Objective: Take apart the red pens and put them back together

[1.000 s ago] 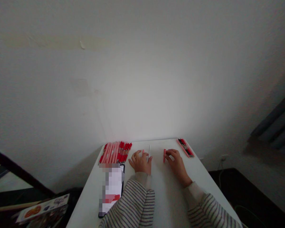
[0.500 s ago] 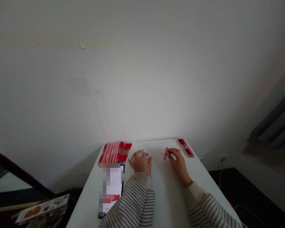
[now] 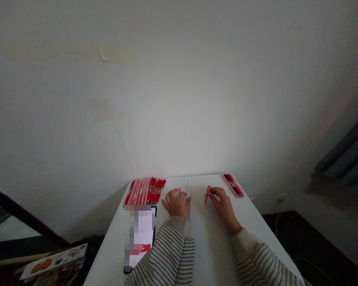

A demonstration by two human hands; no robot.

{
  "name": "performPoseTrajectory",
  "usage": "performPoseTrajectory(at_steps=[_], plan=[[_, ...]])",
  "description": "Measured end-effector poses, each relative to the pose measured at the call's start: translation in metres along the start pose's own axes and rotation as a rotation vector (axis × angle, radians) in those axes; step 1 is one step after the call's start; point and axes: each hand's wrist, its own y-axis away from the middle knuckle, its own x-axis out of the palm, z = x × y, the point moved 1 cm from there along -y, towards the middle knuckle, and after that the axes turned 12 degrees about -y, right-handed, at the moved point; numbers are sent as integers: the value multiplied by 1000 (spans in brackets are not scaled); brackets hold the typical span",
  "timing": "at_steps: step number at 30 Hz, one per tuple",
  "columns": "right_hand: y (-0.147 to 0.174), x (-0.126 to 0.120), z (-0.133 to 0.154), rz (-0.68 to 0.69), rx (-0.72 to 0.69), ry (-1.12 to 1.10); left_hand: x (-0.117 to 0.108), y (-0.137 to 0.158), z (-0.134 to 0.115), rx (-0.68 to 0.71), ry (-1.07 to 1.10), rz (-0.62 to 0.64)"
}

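Observation:
My right hand (image 3: 223,204) pinches a slim pink pen part (image 3: 207,194) between thumb and fingertips, tilted a little above the table. It looks like a pen barrel with a small clip; its fine details are too small to tell. On the table's middle rests my left hand (image 3: 177,204), its fingers bent but spread and the thumb apart. A pink piece (image 3: 179,190) shows beyond its fingers, partly hidden by them. Close to its index finger and thumb is a thin white stick (image 3: 188,187); whether the fingers press on it is hard to see.
Many pink and red pens (image 3: 143,191) lie side by side at the back left. A smaller group of pink, red and black pens (image 3: 233,186) sits at the back right. A phone (image 3: 141,238) lies left of my left forearm. The white table (image 3: 210,254) meets the wall (image 3: 179,99).
The pink pen part in my right hand has shifted slightly left and tilted, showing more of its length. My left hand stays in place.

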Motion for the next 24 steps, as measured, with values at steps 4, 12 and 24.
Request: performPoseTrajectory(at_steps=[4,12,24], plan=[[0,1,-3,-6,6,3,-1,0,0,1,-2,3],[0,-1,-1,16,-234,241,-3,1,1,-12,-21,-21],[-7,10,6,177,-333,631,-4,-3,7,-43,-39,-51]])
